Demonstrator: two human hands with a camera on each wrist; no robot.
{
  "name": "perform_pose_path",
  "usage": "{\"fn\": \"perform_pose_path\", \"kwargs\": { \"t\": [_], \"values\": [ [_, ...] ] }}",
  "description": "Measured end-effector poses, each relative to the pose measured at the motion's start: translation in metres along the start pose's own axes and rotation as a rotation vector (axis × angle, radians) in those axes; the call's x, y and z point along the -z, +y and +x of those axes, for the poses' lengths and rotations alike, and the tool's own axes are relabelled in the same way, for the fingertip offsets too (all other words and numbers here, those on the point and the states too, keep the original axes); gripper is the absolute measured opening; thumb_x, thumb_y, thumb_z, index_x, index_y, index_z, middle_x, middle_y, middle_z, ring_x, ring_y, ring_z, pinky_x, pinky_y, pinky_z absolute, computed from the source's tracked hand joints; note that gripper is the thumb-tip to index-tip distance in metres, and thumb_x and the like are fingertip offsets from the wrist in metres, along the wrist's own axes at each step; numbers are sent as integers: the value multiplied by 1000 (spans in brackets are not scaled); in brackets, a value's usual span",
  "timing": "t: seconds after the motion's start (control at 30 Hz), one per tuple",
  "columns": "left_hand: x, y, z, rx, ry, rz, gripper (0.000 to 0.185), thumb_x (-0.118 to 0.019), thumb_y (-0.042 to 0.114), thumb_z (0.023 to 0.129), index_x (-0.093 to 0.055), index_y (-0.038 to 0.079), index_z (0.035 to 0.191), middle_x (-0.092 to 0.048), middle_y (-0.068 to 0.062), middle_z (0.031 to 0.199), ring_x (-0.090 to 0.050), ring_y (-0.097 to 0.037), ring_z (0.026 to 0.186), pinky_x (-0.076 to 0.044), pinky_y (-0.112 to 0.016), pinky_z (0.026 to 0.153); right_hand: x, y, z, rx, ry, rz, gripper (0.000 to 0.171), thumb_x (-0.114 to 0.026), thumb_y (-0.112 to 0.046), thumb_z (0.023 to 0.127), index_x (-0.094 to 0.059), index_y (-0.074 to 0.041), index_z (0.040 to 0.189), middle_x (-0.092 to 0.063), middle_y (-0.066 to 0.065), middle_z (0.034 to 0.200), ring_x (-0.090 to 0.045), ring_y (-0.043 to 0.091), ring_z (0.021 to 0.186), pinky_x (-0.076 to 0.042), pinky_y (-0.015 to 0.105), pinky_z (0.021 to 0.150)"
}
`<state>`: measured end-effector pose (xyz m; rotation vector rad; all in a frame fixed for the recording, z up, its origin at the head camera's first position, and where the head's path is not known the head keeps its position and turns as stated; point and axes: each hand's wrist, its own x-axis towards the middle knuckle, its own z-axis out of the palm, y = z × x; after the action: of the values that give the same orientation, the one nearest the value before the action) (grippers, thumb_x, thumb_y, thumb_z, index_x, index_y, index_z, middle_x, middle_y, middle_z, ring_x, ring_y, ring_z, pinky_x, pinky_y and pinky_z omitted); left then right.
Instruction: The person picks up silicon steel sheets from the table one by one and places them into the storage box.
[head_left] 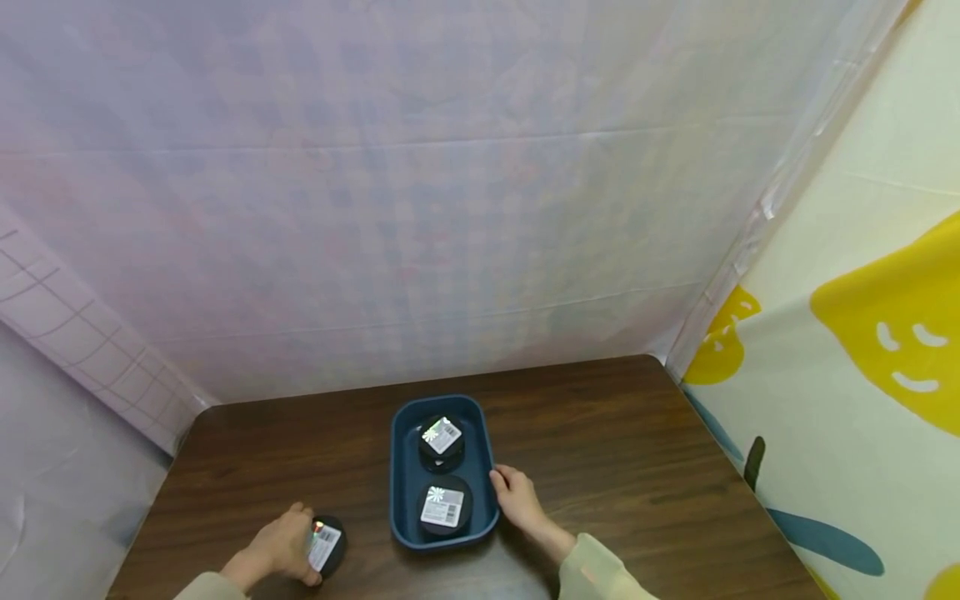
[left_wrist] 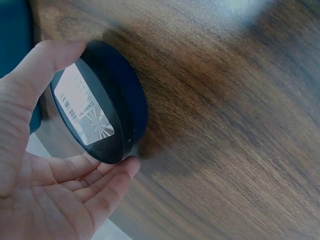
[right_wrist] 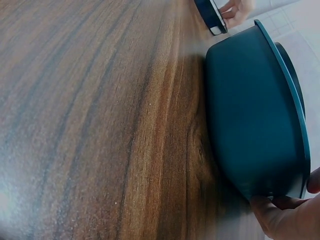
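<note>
Soft, even light fills the head view, with faint shadows beside the tray [head_left: 397, 492] and wide-angle bending at the edges. Both wrist views are blurred up close; glare whitens the table [left_wrist: 240, 10] at the frame edges.

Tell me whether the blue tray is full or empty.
Partly full: the blue tray holds two black tins, one behind the other.
</note>
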<state>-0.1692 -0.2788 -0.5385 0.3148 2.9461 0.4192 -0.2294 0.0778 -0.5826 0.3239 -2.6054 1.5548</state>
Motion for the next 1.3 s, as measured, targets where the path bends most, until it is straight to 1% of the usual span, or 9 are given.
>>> {"fn": "perform_pose_path", "kwargs": {
  "t": [0.23,0.63,0.87,1.07,1.1,1.17,1.2,1.23,1.3],
  "values": [
    [1,2,0,10,-19,-9,63,-91,19,33,-54,-2,81,-45,-7,76,-46,-19,63,-48,-39,55,-1,1,0,-3,12,3,24,-52,-6,94,-63,12,107,-66,24,102,-62,36,97,-52,46,83],
    [1,2,0,18,-25,-24,65,-90,17,34,-56,-3,85,-47,-9,80,-48,-20,63,-49,-40,55,-2,3,0,7,16,-17,24,-54,-7,94,-64,12,105,-67,23,100,-62,35,95,-52,45,81],
    [-1,2,0,11,-16,-28,63,-90,17,34,-55,-2,83,-45,-8,78,-47,-19,63,-48,-40,54,-2,3,-1,4,22,-19,24,-54,-7,93,-64,12,105,-67,24,100,-62,36,95,-52,46,82],
    [0,2,3,-2,-18,-33,64,-89,17,34,-55,-3,84,-46,-9,79,-47,-20,62,-48,-40,54,-1,3,-1,2,26,-19,24,-54,-6,93,-64,12,104,-66,24,100,-62,36,95,-52,47,82],
    [0,2,4,-6,-20,-34,65,-89,17,33,-55,-4,84,-46,-9,79,-48,-20,63,-49,-40,55,-1,3,-1,3,25,-16,24,-54,-6,93,-64,12,104,-66,24,100,-62,37,95,-52,47,81],
    [5,2,8,-15,-34,-25,68,-89,18,35,-56,-8,89,-53,-15,85,-55,-28,71,-52,-44,61,-1,2,-1,2,24,-13,24,-54,-6,93,-64,12,104,-66,25,100,-62,37,95,-52,47,81],
    [8,2,11,-22,-37,-21,70,-88,19,36,-56,-9,90,-55,-17,87,-56,-29,73,-52,-44,64,-1,2,-1,2,22,-13,24,-53,-6,93,-64,12,104,-66,24,100,-62,36,95,-52,47,81],
    [12,3,15,-32,-39,-25,71,-88,19,37,-57,-11,92,-56,-19,89,-56,-30,76,-53,-45,65,-1,2,-1,6,22,-13,24,-54,-6,93,-64,13,104,-66,25,100,-62,37,95,-52,47,81],
    [23,5,24,-53,-34,-33,73,-87,21,40,-56,-14,96,-57,-19,90,-56,-29,77,-53,-43,65,-1,2,-1,6,22,-13,24,-53,-6,93,-64,13,104,-66,25,100,-62,37,95,-52,47,82]
  ]
}}
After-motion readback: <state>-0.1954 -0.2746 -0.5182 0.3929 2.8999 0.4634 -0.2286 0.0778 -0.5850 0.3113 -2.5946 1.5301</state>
